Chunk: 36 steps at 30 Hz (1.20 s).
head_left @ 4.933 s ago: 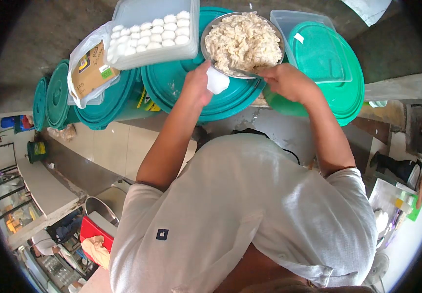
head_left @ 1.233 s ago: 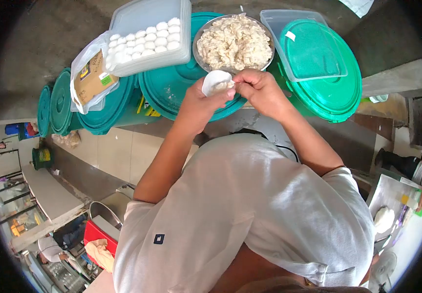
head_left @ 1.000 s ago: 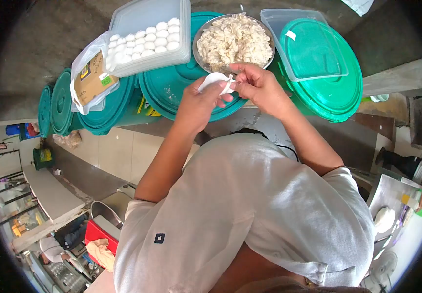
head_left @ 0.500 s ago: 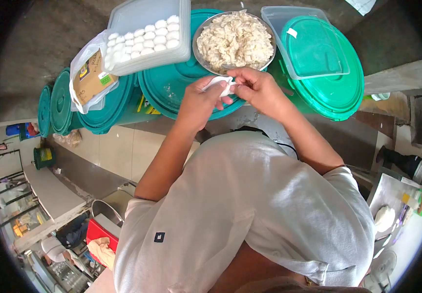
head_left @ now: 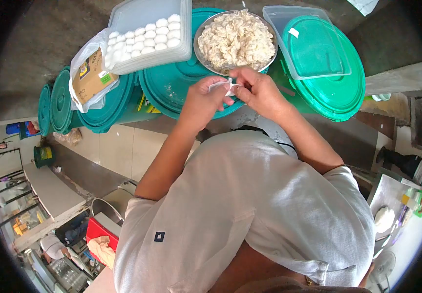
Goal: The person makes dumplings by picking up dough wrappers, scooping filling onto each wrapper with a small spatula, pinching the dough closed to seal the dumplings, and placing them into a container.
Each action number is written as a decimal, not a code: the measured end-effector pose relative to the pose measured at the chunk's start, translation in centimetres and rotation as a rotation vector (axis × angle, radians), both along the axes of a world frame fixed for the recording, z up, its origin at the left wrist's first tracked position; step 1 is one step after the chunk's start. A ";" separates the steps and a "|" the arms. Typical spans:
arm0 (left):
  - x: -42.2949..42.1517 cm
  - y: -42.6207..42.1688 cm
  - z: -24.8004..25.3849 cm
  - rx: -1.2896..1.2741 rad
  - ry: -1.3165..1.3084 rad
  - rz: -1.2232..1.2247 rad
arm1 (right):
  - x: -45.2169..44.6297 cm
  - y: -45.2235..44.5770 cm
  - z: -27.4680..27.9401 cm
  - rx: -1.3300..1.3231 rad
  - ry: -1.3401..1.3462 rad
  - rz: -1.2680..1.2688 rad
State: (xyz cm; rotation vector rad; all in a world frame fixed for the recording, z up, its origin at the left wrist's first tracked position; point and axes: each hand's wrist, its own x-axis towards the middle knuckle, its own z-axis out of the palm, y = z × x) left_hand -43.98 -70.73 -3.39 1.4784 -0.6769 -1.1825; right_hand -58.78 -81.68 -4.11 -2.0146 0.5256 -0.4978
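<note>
A small piece of white dough [head_left: 232, 89], its edge drawn up into a point, is held between both hands above a teal bucket lid [head_left: 164, 90]. My left hand [head_left: 202, 101] cups it from below and the side, fingers curled round it. With thumb and fingertips, my right hand [head_left: 260, 93] pinches the dough's edge. Just beyond the hands stands a round metal bowl [head_left: 274, 35] heaped with a pale, chopped filling [head_left: 238, 41]. Rows of rounded white dough pieces [head_left: 148, 41] lie in a clear plastic tray [head_left: 133, 14] at the upper left.
A plastic bag with a brown cardboard piece [head_left: 91, 78] sits left of the tray. On the right, a clear plastic lid [head_left: 313, 49] rests over a bright green bucket lid [head_left: 348, 93]. More teal lids [head_left: 60, 100] line the left. A red box [head_left: 101, 239] stands lower left.
The dough's edge has been gathered up into a more pointed fold between the fingers. My right fingers have shifted slightly over it; the bowl and tray stay in place.
</note>
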 end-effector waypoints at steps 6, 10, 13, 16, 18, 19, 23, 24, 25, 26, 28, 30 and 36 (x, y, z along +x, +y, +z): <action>0.2 -0.1 -0.7 0.002 0.048 0.023 | 0.2 0.0 -1.1 0.153 -0.098 -0.040; 0.4 -0.2 -0.7 -0.067 0.076 0.035 | -0.1 -0.4 -1.1 0.001 -0.044 0.017; 0.4 -0.3 -0.6 -0.032 0.051 0.002 | 0.0 -0.6 -0.8 -0.190 -0.055 0.018; 0.3 -0.3 -0.5 -0.010 0.025 -0.010 | -0.1 -0.2 0.2 0.125 0.034 -0.059; 0.3 -0.3 -0.4 -0.005 0.016 -0.021 | 0.0 -0.4 -1.3 0.111 -0.035 -0.035; 0.4 -0.3 -0.5 0.000 0.018 -0.016 | 0.0 -0.5 -1.8 0.097 -0.105 -0.012; -0.2 -0.6 -1.4 -0.060 0.000 0.083 | 0.0 -0.6 -1.9 0.042 -0.097 -0.052; -0.2 -0.6 -1.4 -0.059 0.000 0.083 | -0.1 -0.8 -1.9 -0.049 -0.060 -0.023; -0.1 -0.6 -1.2 -0.028 -0.043 0.048 | -0.1 -0.9 -1.9 -0.139 -0.024 0.004; -0.1 -0.6 -1.2 0.003 -0.085 0.012 | -0.1 -0.9 -1.8 -0.138 -0.024 0.002; -0.1 -0.7 -1.4 0.010 -0.084 0.004 | -0.2 -0.8 -1.4 -0.230 -0.058 0.007; 0.0 -0.7 -1.4 0.016 -0.085 -0.003 | -0.2 -0.6 0.0 -0.059 0.018 -0.016; 0.1 -0.7 -1.6 0.021 -0.102 -0.014 | -0.4 -1.2 -2.5 -0.067 -0.037 0.013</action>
